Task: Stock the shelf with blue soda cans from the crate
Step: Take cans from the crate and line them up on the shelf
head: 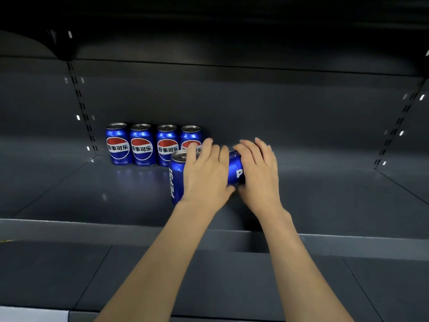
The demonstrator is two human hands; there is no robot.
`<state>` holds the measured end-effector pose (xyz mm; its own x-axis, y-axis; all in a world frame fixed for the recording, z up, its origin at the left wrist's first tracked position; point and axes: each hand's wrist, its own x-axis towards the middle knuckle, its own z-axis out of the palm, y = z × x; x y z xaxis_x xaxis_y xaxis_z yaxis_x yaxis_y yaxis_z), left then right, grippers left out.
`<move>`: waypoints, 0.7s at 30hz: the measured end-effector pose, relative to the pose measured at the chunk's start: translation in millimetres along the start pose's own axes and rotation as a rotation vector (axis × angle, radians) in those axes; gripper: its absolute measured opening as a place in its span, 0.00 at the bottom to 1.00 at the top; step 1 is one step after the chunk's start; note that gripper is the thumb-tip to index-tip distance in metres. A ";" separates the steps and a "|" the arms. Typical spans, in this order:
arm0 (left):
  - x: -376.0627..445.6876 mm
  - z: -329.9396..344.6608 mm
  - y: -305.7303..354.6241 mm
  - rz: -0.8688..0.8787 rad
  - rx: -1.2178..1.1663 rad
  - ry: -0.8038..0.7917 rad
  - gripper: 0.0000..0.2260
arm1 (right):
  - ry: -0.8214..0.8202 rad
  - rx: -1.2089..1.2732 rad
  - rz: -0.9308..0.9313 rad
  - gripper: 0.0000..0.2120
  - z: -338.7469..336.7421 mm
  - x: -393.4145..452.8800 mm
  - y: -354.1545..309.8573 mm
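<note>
Four blue Pepsi cans [153, 145] stand upright at the shelf [92, 194] back; left hand [205, 173] grips an upright can [177, 177] just before them; right hand [258, 173] holds another can [235, 169], beside it, rightward.

The shelf [325, 196] is a dark grey metal deck with a raised front lip. Four blue cans [153, 145] stand upright in a row against the back wall near the left rear corner, logos facing the front edge, sides touching or nearly so. A fifth can [176, 177] stands just in front of the row's right end. A sixth can [235, 168] is just right of it; whether it touches the deck cannot be told.
</note>
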<state>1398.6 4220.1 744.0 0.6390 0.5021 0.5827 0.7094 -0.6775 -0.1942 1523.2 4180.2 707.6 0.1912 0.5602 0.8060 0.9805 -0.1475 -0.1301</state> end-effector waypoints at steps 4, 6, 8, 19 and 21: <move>11.4 -1.3 14.9 -0.071 -0.002 0.043 0.27 | 0.006 0.039 0.034 0.33 1.8 3.9 3.1; 10.3 4.9 18.9 -0.130 0.011 0.078 0.27 | 0.016 0.112 0.118 0.37 3.6 3.7 7.5; 6.1 14.9 18.9 -0.210 -0.032 0.102 0.26 | 0.019 0.242 0.249 0.41 3.3 3.3 10.4; 4.0 17.9 36.2 -0.407 -0.778 0.118 0.26 | -0.124 1.807 0.998 0.16 -26.2 4.1 18.3; 4.3 16.5 37.8 -0.420 -1.025 0.027 0.23 | -0.154 1.893 0.907 0.15 -32.2 2.2 19.6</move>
<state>1433.1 4205.5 726.1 0.3902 0.7926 0.4685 0.2785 -0.5866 0.7605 1541.3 4152.3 725.4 0.4323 0.8867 0.1642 -0.5474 0.4027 -0.7336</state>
